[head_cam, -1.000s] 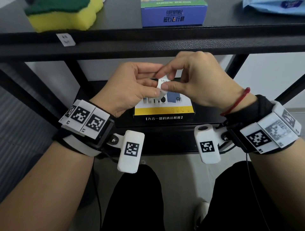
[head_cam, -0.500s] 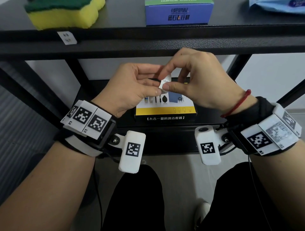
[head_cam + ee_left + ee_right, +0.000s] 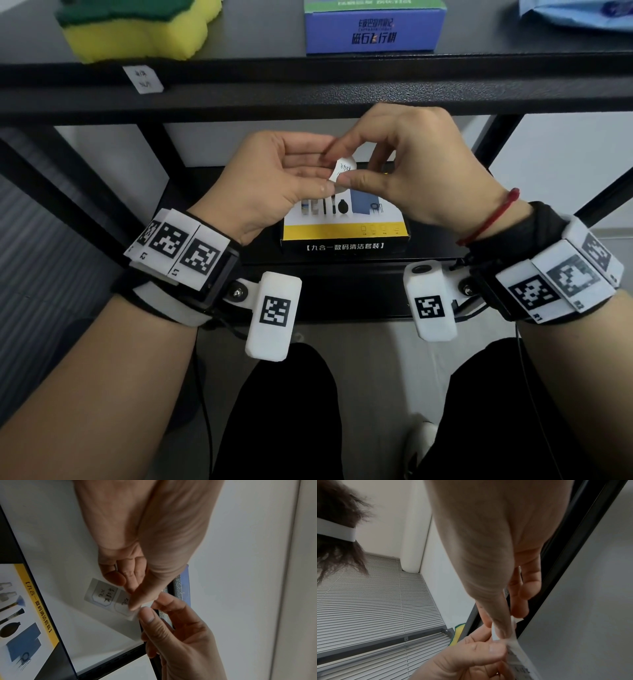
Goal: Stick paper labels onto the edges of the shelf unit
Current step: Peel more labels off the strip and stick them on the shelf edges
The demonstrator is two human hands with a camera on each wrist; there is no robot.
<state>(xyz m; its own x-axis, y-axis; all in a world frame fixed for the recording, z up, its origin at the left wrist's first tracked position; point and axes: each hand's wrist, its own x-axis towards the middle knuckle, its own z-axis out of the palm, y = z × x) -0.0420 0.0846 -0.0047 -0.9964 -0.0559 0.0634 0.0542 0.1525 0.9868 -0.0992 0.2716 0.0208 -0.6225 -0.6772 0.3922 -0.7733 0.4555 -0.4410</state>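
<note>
With your left hand (image 3: 274, 181) pinching the label sheet (image 3: 102, 595) and your right hand (image 3: 404, 171) pinching a label (image 3: 340, 169) between shelves, peel slowly so it doesn't curl.

Stockroom or shop — labelled black shelving (image 3: 308, 99), boxed goods (image 3: 375, 29).

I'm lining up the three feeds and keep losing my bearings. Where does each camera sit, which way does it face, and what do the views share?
Head: worn on the head, looking forward and down at the shelf edge; both forearms and knees show, left hand and right hand meeting.
Left wrist: looks along the left hand at the label sheet.
Right wrist: looks along the right hand, tilted up; the person's hair shows.
Shared: all three show both hands pinching the label sheet; head and left wrist share the yellow-banded box.
</note>
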